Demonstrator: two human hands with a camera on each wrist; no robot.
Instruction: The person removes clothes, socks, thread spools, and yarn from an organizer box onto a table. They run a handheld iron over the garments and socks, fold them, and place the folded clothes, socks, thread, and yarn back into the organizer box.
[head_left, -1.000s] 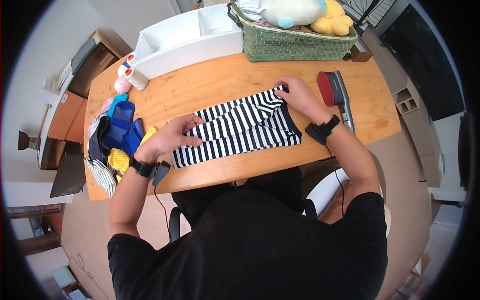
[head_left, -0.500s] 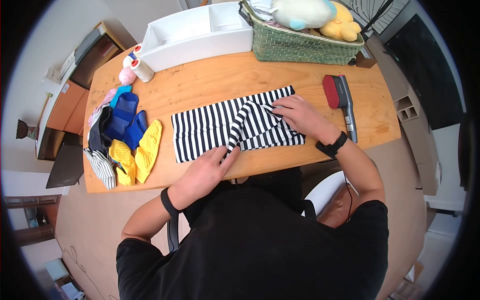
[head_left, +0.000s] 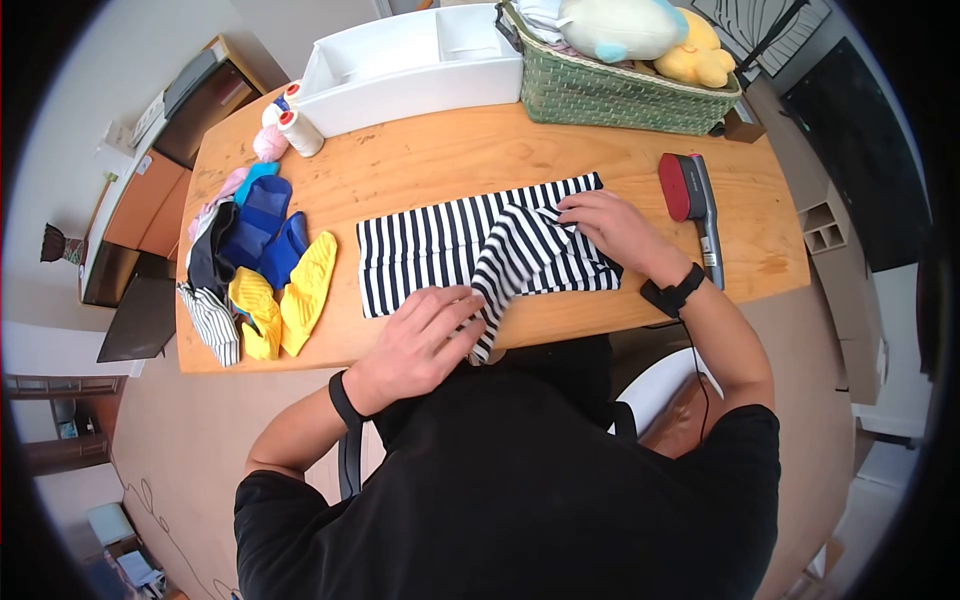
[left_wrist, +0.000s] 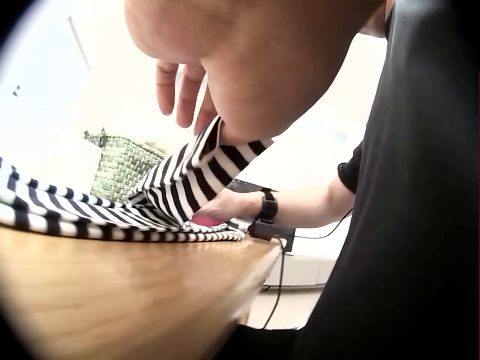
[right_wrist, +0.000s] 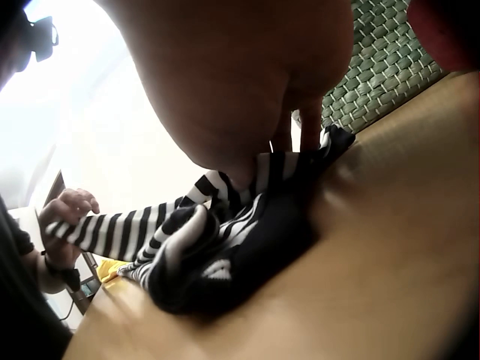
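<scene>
A black-and-white striped shirt [head_left: 420,250] lies in a folded strip across the wooden table. My left hand [head_left: 425,335] pinches a striped sleeve [left_wrist: 199,176] between thumb and fingers, holding its end raised at the front edge of the table. At the right end of the strip, my right hand [head_left: 620,235] pinches the cloth, its thumb on one side and fingers on the other. Below that hand in the right wrist view, a dark trim band [right_wrist: 277,232] hangs in loose folds near the tabletop.
Clothes in blue, black and yellow [head_left: 310,290] are heaped at the left. A grey and red handheld steamer [head_left: 700,210] lies at the right. Along the back stand thread spools [head_left: 302,135], a white divided box [head_left: 410,95] and a green woven basket [head_left: 620,95] with plush toys.
My left hand has moved from the shirt's left end to its front edge and drawn the sleeve toward me. My right hand has shifted slightly down the right end.
</scene>
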